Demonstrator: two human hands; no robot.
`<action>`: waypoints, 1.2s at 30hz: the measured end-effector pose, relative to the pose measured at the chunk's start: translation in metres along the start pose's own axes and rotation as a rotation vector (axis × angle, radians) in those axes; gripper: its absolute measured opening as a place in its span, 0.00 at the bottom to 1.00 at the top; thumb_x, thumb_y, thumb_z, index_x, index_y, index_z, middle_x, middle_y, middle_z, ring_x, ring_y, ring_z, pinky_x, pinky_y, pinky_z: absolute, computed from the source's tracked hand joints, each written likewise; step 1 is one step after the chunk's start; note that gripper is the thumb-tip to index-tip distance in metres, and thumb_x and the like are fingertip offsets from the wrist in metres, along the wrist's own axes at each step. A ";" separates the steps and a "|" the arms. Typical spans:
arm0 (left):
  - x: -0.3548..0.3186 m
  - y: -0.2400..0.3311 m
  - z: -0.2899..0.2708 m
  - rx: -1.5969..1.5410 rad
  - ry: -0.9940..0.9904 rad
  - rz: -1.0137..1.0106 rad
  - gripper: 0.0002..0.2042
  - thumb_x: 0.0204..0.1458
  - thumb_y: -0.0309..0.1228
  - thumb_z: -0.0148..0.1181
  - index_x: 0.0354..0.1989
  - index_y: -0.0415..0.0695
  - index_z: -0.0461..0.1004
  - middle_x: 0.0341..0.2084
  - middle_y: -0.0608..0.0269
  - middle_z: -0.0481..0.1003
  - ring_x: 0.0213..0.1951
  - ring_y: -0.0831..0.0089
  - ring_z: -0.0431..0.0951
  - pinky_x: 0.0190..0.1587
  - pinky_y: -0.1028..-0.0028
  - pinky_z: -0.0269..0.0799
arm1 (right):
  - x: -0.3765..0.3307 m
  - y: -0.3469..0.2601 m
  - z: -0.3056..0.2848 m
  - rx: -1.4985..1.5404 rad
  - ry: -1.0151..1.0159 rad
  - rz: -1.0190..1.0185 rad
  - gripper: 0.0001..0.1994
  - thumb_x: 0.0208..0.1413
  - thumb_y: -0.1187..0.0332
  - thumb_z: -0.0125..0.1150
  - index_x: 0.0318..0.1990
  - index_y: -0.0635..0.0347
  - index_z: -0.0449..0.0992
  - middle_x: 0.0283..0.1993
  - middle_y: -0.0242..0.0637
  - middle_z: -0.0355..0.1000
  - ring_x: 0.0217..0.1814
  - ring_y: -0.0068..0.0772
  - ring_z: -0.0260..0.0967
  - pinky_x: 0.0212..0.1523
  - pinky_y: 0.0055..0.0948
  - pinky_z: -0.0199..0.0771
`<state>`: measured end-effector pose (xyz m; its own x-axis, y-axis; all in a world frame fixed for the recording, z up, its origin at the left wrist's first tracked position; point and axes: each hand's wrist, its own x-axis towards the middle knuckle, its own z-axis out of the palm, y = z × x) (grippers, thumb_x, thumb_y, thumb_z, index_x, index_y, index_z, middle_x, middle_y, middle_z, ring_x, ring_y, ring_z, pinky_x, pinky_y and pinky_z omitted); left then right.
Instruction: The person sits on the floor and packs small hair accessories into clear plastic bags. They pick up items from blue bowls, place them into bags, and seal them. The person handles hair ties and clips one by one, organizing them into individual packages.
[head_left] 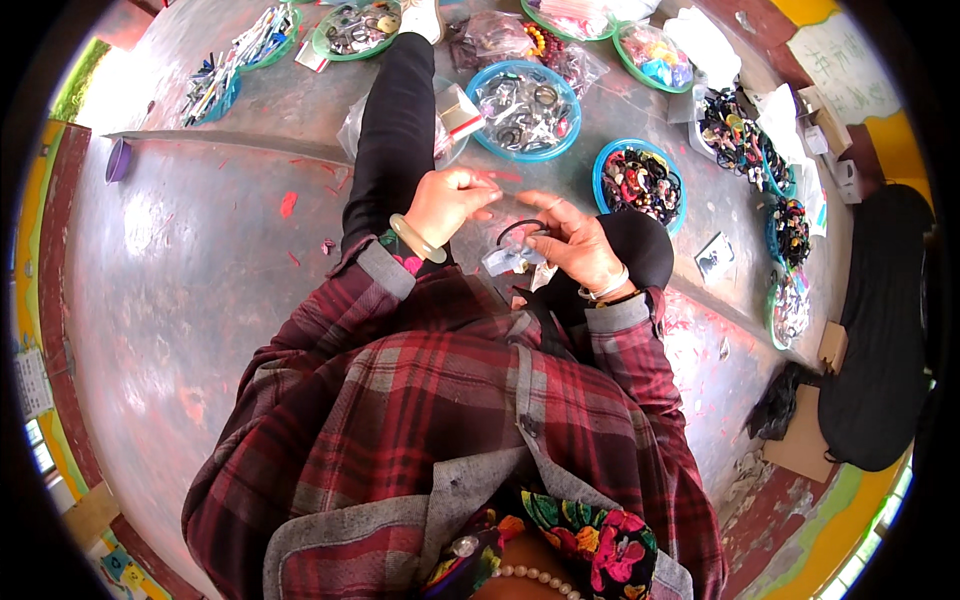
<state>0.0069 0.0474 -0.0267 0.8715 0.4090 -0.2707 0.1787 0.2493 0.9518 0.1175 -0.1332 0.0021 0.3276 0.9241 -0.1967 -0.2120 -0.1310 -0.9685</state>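
— What are the hands doing?

— The left hand point(447, 203) has its fingers point(482, 184) curled and pressed together at the tips, apparently pinching something thin and reddish; what it is I cannot make out. The right hand point(572, 243) pinches a dark ring-shaped band point(521, 229) between thumb and fingertips, with a small clear packet point(503, 260) hanging just under it. Both are held above the lap, between the two hands.

— Is the band whole in view?

— Only its upper arc shows; the lower part is hidden behind the fingers and the packet.

— What lies around?

— On the grey floor point(200, 260) ahead, a blue bowl point(526, 108) of dark and clear pieces, and another blue bowl point(640, 183) heaped with dark and coloured rings. Their contents are too small to name singly. A green dish point(355, 28) at the top is cut off by the rim, as is a tray of pens point(215, 85) at far left, partly washed out by glare.

— Anything else covered?

— A black-clad leg point(395, 140) stretches forward and hides part of a clear bag point(452, 118) beside it. The plaid sleeves point(330, 310) cover both forearms; a pale bangle point(415, 238) shows at the left wrist.
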 end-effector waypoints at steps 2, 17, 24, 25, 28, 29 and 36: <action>-0.001 -0.003 0.004 0.062 -0.054 0.043 0.05 0.49 0.24 0.57 0.31 0.34 0.74 0.33 0.60 0.74 0.32 0.78 0.74 0.31 0.79 0.74 | 0.003 0.007 0.004 -0.095 0.012 -0.085 0.25 0.48 0.82 0.52 0.56 0.55 0.63 0.34 0.26 0.67 0.33 0.12 0.63 0.29 0.13 0.65; -0.004 -0.008 0.011 0.588 -0.082 0.313 0.07 0.46 0.25 0.60 0.31 0.35 0.73 0.24 0.63 0.75 0.27 0.81 0.73 0.30 0.81 0.68 | 0.008 0.025 -0.003 -0.411 0.138 -0.110 0.13 0.46 0.79 0.52 0.41 0.61 0.72 0.26 0.35 0.72 0.16 0.20 0.65 0.19 0.21 0.66; -0.006 -0.013 0.018 0.287 -0.095 0.136 0.09 0.50 0.27 0.57 0.35 0.34 0.74 0.27 0.64 0.75 0.31 0.83 0.72 0.35 0.81 0.69 | 0.005 0.017 0.003 -0.532 0.147 -0.164 0.11 0.45 0.77 0.54 0.39 0.58 0.74 0.33 0.37 0.73 0.20 0.30 0.70 0.22 0.28 0.70; -0.005 -0.015 0.019 0.307 -0.078 0.113 0.09 0.49 0.26 0.57 0.35 0.34 0.74 0.26 0.65 0.75 0.31 0.83 0.72 0.35 0.81 0.69 | 0.006 0.020 0.004 -0.578 0.145 -0.228 0.12 0.44 0.77 0.54 0.38 0.58 0.74 0.33 0.39 0.73 0.24 0.34 0.70 0.25 0.30 0.70; -0.001 -0.024 0.021 0.441 -0.035 0.062 0.08 0.48 0.25 0.55 0.35 0.34 0.74 0.26 0.65 0.75 0.30 0.82 0.71 0.34 0.80 0.69 | 0.009 0.026 0.006 -0.680 0.129 -0.335 0.13 0.40 0.76 0.55 0.37 0.56 0.74 0.35 0.45 0.72 0.39 0.49 0.68 0.39 0.38 0.68; 0.000 -0.029 0.021 0.405 -0.039 0.067 0.08 0.48 0.24 0.55 0.34 0.34 0.74 0.27 0.65 0.75 0.30 0.82 0.72 0.34 0.80 0.69 | 0.009 0.028 0.005 -0.742 0.133 -0.369 0.12 0.41 0.77 0.55 0.36 0.57 0.74 0.34 0.44 0.72 0.37 0.46 0.69 0.37 0.35 0.69; -0.002 -0.035 0.023 0.380 -0.009 0.099 0.07 0.47 0.21 0.54 0.35 0.34 0.72 0.28 0.63 0.75 0.30 0.82 0.72 0.33 0.81 0.69 | 0.010 0.031 0.003 -0.829 0.187 -0.312 0.10 0.42 0.74 0.53 0.35 0.58 0.74 0.33 0.45 0.71 0.36 0.49 0.69 0.37 0.39 0.69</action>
<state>0.0095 0.0183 -0.0559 0.8965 0.4069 -0.1751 0.2482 -0.1342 0.9594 0.1115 -0.1273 -0.0296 0.4185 0.8971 0.1418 0.6191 -0.1674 -0.7673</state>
